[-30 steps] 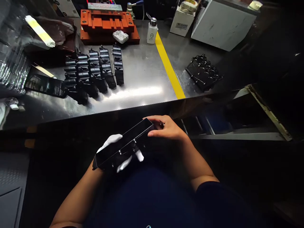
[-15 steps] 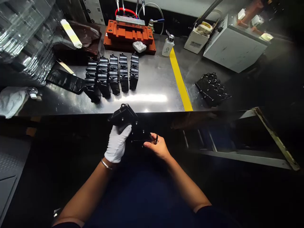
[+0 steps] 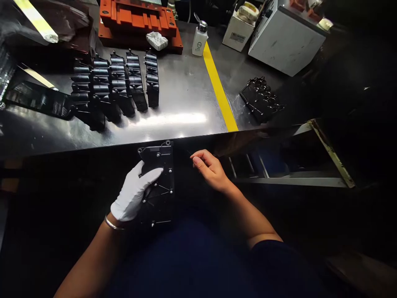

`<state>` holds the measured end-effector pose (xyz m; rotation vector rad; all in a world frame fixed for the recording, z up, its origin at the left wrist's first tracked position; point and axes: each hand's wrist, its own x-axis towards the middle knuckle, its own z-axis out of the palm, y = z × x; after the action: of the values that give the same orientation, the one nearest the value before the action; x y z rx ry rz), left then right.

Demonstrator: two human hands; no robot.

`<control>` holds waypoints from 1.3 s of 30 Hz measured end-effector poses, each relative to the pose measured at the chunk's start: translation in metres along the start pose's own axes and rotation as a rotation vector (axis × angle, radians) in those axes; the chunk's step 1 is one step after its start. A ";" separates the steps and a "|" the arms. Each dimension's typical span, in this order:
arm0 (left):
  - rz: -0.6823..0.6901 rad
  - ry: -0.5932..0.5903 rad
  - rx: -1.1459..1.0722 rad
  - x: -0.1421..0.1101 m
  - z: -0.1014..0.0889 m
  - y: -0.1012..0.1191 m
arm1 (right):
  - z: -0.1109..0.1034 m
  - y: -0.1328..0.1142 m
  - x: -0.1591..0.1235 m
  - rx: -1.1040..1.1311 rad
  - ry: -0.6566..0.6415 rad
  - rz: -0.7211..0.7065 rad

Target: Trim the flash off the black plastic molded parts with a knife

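My left hand [image 3: 132, 194], in a white glove, grips a flat black plastic part [image 3: 163, 178] in front of the bench edge. Small bright studs or screws and thin ribs show on the face turned to me, and ring-like lugs sit at its top end. Its lower end fades into the dark. To the right of the part, apart from it, my bare right hand [image 3: 212, 169] is closed in a pinch. A thin dark tip pokes out from its fingertips, but I cannot make out what it belongs to.
A row of several black ribbed parts [image 3: 118, 85] stands on the metal bench [image 3: 182, 87]. Behind are an orange fixture [image 3: 139, 22], crumpled white cloth [image 3: 156, 40] and a white pump bottle [image 3: 200, 39]. Right of the yellow tape [image 3: 218, 85] lies another black part [image 3: 262, 99].
The black part has turned from a tilted pose to upright, its studded face towards me. My right hand has come off it and moved up slightly. The view has shifted.
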<state>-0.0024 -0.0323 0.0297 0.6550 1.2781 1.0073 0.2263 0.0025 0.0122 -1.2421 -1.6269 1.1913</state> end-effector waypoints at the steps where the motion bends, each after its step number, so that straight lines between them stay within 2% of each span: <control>1: 0.003 0.001 0.026 0.000 0.000 0.000 | 0.001 -0.003 0.001 -0.015 -0.004 -0.034; 7: 0.050 0.028 0.186 -0.003 -0.012 -0.003 | -0.001 -0.015 0.010 -0.215 0.011 -0.321; 11: 0.086 0.052 0.288 -0.009 -0.015 -0.003 | -0.011 -0.024 0.012 -0.399 -0.043 -0.506; 16: 0.174 -0.039 0.332 -0.018 -0.010 0.001 | -0.017 -0.031 0.014 -0.692 -0.137 -0.629; 21: 0.160 -0.102 0.361 -0.016 -0.016 -0.006 | -0.015 -0.033 0.020 -0.759 -0.221 -0.768; 25: 0.125 -0.089 0.373 -0.012 -0.023 -0.012 | -0.015 -0.036 0.022 -0.750 -0.279 -0.773; 27: 0.098 -0.111 0.363 -0.010 -0.024 -0.012 | -0.016 -0.038 0.023 -0.753 -0.292 -0.765; 32: 0.002 -0.186 0.302 -0.008 -0.021 -0.008 | -0.015 -0.040 0.023 -0.625 -0.326 -0.873; 34: -0.035 -0.200 0.292 -0.007 -0.019 -0.007 | -0.014 -0.039 0.023 -0.610 -0.314 -0.870; 36: -0.037 -0.194 0.307 -0.005 -0.019 -0.007 | -0.013 -0.037 0.021 -0.645 -0.324 -0.836; 39: 0.029 -0.119 0.316 -0.006 -0.019 -0.008 | -0.014 -0.035 0.017 -0.683 -0.345 -0.811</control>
<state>-0.0186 -0.0431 0.0218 0.9641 1.3370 0.7826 0.2261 0.0192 0.0505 -0.5844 -2.5743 0.3390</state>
